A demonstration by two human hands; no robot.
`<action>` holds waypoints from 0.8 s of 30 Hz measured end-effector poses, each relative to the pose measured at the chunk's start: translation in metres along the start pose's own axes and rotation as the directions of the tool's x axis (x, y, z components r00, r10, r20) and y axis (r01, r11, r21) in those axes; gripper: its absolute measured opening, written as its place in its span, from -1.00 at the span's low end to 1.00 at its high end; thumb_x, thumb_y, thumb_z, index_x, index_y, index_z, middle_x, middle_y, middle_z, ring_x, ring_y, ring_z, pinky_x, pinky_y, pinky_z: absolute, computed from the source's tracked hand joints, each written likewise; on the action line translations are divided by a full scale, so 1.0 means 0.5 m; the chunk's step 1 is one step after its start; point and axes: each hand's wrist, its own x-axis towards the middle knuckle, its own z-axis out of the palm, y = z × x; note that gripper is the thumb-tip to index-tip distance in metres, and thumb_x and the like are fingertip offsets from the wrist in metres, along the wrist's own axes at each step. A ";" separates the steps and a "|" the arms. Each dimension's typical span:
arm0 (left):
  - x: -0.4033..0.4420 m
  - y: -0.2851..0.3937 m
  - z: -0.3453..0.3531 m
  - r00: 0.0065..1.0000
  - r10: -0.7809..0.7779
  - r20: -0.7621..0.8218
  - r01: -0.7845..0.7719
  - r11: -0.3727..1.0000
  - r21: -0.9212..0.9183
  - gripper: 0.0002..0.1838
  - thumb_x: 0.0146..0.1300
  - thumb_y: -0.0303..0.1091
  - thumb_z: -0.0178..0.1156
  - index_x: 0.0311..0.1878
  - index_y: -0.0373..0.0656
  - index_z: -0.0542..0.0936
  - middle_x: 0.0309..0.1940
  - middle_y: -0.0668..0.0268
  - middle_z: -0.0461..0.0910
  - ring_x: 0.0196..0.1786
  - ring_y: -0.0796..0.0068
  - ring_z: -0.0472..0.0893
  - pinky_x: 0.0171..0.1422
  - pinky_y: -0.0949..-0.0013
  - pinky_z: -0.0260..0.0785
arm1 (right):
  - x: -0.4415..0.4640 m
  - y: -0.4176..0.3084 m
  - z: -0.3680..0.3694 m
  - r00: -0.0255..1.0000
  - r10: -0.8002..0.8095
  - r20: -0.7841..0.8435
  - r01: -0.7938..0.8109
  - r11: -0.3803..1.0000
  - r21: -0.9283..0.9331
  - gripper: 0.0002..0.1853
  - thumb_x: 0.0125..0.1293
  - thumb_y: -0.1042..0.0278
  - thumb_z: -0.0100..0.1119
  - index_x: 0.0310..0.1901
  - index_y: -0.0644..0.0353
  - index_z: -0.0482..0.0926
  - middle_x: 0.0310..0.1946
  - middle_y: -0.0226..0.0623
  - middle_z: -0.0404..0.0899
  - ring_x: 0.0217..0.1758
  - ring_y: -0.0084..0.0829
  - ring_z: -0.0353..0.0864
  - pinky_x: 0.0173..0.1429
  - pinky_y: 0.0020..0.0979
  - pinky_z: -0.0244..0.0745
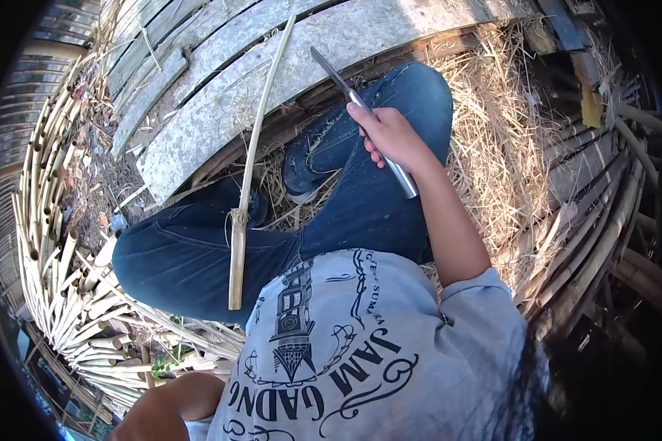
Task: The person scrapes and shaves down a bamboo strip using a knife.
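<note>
My right hand (386,136) is closed around a knife (404,180) with a shiny metal tube handle. Its narrow dark blade (329,68) points up and left, over the edge of the planks. The thumb lies along the front of the handle. A long split bamboo strip (254,140) rests across my left leg, its far end on the planks and its thicker near end (237,272) by my shirt. Some frayed fibres show at its node. Of my left arm (173,404) only a bent part shows at the bottom left; the hand is out of sight.
Weathered grey planks (338,37) lie in front of my crossed legs (375,191). Pale shavings (493,147) are heaped on the right. Many cut bamboo poles (44,198) are stacked along the left, with more bamboo (596,228) at the right. A loose short board (151,99) sits at the upper left.
</note>
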 end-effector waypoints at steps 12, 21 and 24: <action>-0.105 -0.172 0.074 0.788 -0.576 -0.217 0.305 0.059 0.950 -0.28 0.00 0.16 0.39 0.10 -0.23 0.60 0.37 -0.05 0.32 0.58 -0.11 -0.04 0.51 -0.44 -0.56 | -0.035 -0.011 0.000 0.991 -0.119 -0.062 0.131 0.956 0.262 -0.72 0.35 0.23 0.24 -0.19 0.18 0.35 -0.64 -0.44 0.40 -0.72 -0.63 0.41 -0.68 -0.54 0.32; -0.078 -0.149 0.062 0.819 -0.551 -0.158 0.423 0.394 0.816 -0.77 -0.02 -0.45 0.35 -0.33 -0.20 0.48 -0.14 0.05 0.57 0.11 0.03 0.51 0.22 -0.03 0.30 | -0.025 -0.036 0.059 0.978 -0.208 0.001 0.190 0.897 0.398 -0.78 0.40 0.28 0.19 -0.13 0.21 0.42 -0.51 -0.37 0.50 -0.66 -0.62 0.49 -0.65 -0.55 0.40; -0.078 -0.133 0.053 0.781 -0.592 -0.200 0.516 0.430 0.741 -0.72 0.02 -0.51 0.33 -0.35 -0.22 0.37 -0.46 0.01 0.56 -0.31 0.00 0.62 -0.30 0.12 0.46 | -0.018 -0.050 0.070 0.967 -0.252 0.049 0.201 0.863 0.464 -0.79 0.43 0.26 0.14 -0.13 0.21 0.42 -0.50 -0.36 0.50 -0.65 -0.61 0.50 -0.64 -0.55 0.41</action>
